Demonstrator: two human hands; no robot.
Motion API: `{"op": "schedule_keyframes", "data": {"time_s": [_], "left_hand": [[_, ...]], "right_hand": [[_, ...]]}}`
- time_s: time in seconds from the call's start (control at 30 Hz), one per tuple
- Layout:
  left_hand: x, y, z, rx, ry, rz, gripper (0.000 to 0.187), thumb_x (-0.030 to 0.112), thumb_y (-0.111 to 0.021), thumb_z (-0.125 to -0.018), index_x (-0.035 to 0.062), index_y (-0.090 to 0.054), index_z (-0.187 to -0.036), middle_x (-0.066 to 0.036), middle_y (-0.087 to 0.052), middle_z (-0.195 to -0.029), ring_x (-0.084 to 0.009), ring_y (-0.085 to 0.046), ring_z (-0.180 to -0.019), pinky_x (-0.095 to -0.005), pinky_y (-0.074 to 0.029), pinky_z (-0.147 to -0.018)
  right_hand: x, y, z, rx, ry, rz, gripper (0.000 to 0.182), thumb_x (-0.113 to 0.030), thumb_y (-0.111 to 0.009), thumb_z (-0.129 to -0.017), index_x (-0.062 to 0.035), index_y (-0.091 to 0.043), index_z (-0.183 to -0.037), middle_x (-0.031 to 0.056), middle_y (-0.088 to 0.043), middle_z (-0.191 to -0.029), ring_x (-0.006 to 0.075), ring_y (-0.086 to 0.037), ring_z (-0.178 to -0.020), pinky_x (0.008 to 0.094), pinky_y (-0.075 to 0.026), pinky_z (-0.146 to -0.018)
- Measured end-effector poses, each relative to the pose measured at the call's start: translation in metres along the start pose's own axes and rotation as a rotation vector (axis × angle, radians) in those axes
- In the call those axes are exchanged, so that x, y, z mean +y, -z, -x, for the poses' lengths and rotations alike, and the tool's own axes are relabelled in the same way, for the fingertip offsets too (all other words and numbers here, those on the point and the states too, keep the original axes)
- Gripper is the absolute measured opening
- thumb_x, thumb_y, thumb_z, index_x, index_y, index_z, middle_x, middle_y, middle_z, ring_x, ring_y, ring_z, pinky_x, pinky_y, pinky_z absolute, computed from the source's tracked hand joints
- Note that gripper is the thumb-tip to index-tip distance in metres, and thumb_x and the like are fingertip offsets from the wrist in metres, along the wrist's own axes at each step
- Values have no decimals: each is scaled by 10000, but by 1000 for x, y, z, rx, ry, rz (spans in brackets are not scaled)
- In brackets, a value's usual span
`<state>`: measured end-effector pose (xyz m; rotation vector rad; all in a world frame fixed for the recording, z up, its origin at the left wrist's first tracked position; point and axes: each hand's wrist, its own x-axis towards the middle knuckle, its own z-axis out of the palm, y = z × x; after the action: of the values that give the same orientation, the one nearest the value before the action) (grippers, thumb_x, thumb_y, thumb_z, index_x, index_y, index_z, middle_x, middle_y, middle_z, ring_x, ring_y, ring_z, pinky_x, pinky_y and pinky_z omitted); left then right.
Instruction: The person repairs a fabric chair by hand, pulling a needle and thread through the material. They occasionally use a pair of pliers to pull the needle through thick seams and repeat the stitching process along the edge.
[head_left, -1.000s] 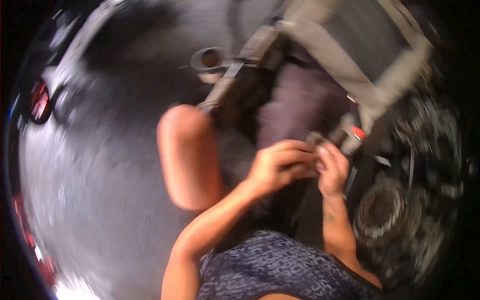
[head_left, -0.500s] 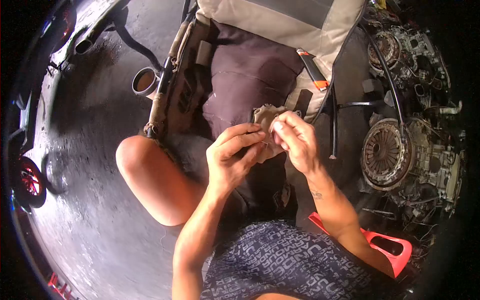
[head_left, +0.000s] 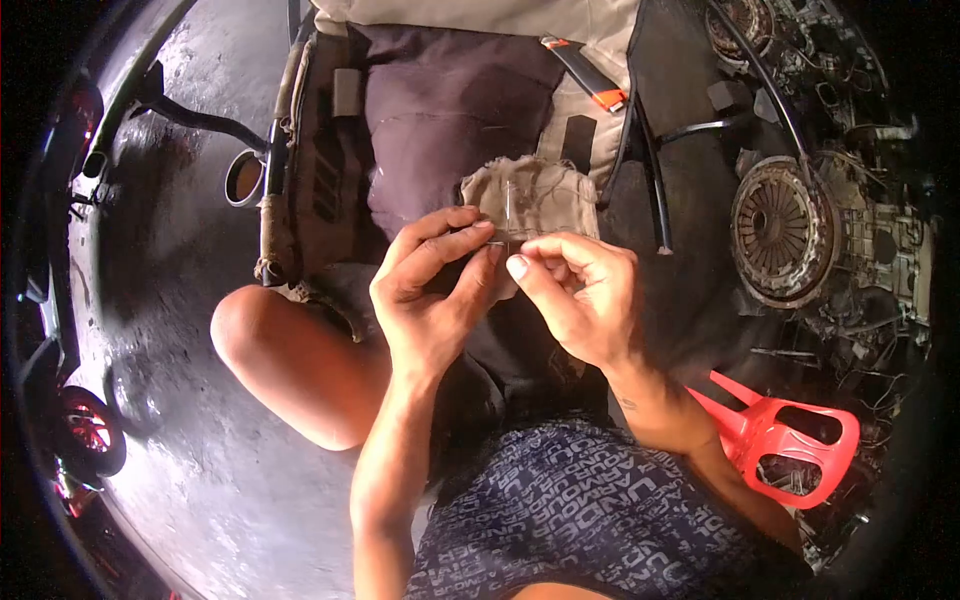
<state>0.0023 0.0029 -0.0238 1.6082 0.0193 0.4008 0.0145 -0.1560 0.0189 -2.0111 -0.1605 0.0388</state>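
My left hand [head_left: 430, 285] is closed in a pinch, with a thin, needle-like piece at its fingertips. Close beside it, my right hand [head_left: 590, 295] pinches thumb against forefinger on what looks like a fine thread, too small to make out fully. The fingertips of both hands almost meet. Just behind them lies a frayed beige cloth piece [head_left: 545, 195], with a pale thin strand showing over it. Beyond that is a dark purple-brown fabric panel [head_left: 450, 110] with seams, set in a larger beige cover [head_left: 420, 12].
An orange and black utility knife [head_left: 583, 73] rests on the beige fabric. Greasy engine parts with a round clutch plate [head_left: 775, 230] line the right side. A red plastic stool [head_left: 835, 465] is at lower right. Left are a metal frame bar [head_left: 270, 225], a cup-like container [head_left: 243, 180] and a wheel [head_left: 90, 430].
My view has shifted, so the fabric and knife appear further left and higher. My right hand has come lower beside the left fingertips, and more of the beige cloth piece shows.
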Motion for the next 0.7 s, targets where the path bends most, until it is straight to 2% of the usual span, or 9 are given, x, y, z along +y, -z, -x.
{"op": "schedule_keyframes", "data": {"time_s": [0.13, 0.23, 0.33, 0.43, 0.47, 0.53, 0.6, 0.67, 0.7], "left_hand": [[-4, -1, 2, -10, -36, 6, 214, -37, -764, -803, 6, -767, -1012, -111, -703, -1118, -192, -676, -1037, -304, -534, -904], [-3, 2, 1, -51, -58, 1, 225, -38, -747, -814, -3, -754, -1036, -117, -689, -1152, -193, -671, -1059, -300, -537, -903], [6, 6, -1, -108, -58, -54, 254, -42, -740, -809, -6, -739, -1060, -120, -675, -1183, -197, -670, -1073, -300, -546, -893], [16, 6, -5, -127, -61, -148, 269, -41, -740, -800, 10, -733, -1065, -124, -670, -1186, -216, -680, -1061, -310, -563, -871], [19, 6, -6, -127, -89, -212, 273, -40, -741, -797, 19, -733, -1064, -126, -673, -1177, -225, -685, -1050, -313, -569, -862], [20, 6, -7, -112, -125, -297, 274, -35, -748, -791, 39, -739, -1055, -124, -682, -1149, -238, -697, -1018, -319, -577, -843], [16, 4, -6, -96, -147, -337, 266, -26, -759, -787, 61, -748, -1039, -117, -696, -1110, -246, -709, -978, -323, -583, -821], [16, 3, -7, -83, -179, -357, 257, -21, -770, -783, 68, -756, -1024, -101, -707, -1075, -235, -715, -948, -320, -581, -808], [15, 2, -7, -75, -192, -367, 253, -18, -775, -781, 72, -759, -1017, -92, -713, -1057, -230, -718, -933, -318, -581, -802]], "right_hand": [[4, -6, 1, 52, 26, -43, 140, -119, -748, -858, 9, -690, -857, 110, -710, -752, 134, -672, -637, 279, -508, -565], [9, -10, 2, 79, 71, 42, 123, -89, -732, -846, 9, -661, -830, 139, -693, -748, 213, -691, -644, 318, -521, -578], [-1, -12, 4, 71, -12, 41, 105, -68, -722, -829, 6, -649, -820, 165, -682, -751, 289, -698, -661, 346, -529, -596], [9, -15, 3, 132, 113, 73, 100, -75, -721, -831, -3, -653, -818, 163, -681, -757, 281, -692, -648, 343, -526, -588], [6, -11, 2, 152, 133, 51, 117, -103, -728, -853, -10, -665, -820, 133, -684, -733, 218, -682, -627, 318, -513, -576], [-2, -1, -7, 125, -29, -41, 141, -135, -736, -872, -12, -683, -832, 105, -697, -715, 163, -671, -620, 298, -502, -571], [-4, 4, -25, 99, 36, 11, 184, -183, -733, -886, -10, -697, -835, 117, -717, -723, 149, -697, -647, 292, -510, -572], [-11, 6, -38, 21, 123, 107, 146, -108, -717, -898, 27, -690, -848, 19, -638, -669, 35, -519, -606, 238, -427, -542], [-8, 5, -44, -3, 134, 110, 148, -109, -712, -893, 28, -689, -843, 26, -634, -663, 42, -520, -600, 248, -427, -539]]}}
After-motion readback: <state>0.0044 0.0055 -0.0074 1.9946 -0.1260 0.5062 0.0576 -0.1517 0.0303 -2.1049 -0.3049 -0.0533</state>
